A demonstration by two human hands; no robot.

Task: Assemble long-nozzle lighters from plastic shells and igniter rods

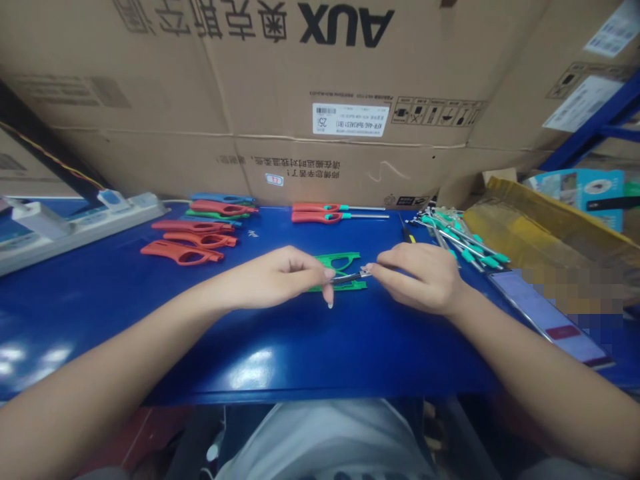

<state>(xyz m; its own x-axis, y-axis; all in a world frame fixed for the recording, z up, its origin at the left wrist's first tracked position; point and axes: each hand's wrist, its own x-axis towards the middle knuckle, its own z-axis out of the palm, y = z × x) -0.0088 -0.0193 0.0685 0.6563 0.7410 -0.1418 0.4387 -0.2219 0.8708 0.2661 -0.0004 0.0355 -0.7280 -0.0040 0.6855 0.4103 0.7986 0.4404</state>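
Note:
My left hand (277, 280) and my right hand (415, 277) meet above a green plastic lighter body (340, 261) lying flat on the blue table (250, 347). Between their fingertips is a thin metal rod (353, 276), pinched by both hands and passing over the green body. The hands hide the middle of that body. Several red lighter bodies (180, 252) lie to the left of my left hand. A heap of metal rods with teal fittings (460, 240) lies to the right of my right hand.
Two assembled red lighters (320, 217) lie at the table's far edge, with a small screwdriver (406, 230) nearby. A power strip (85, 227) sits far left, a tablet (545, 313) right, and a large cardboard box (300, 80) behind.

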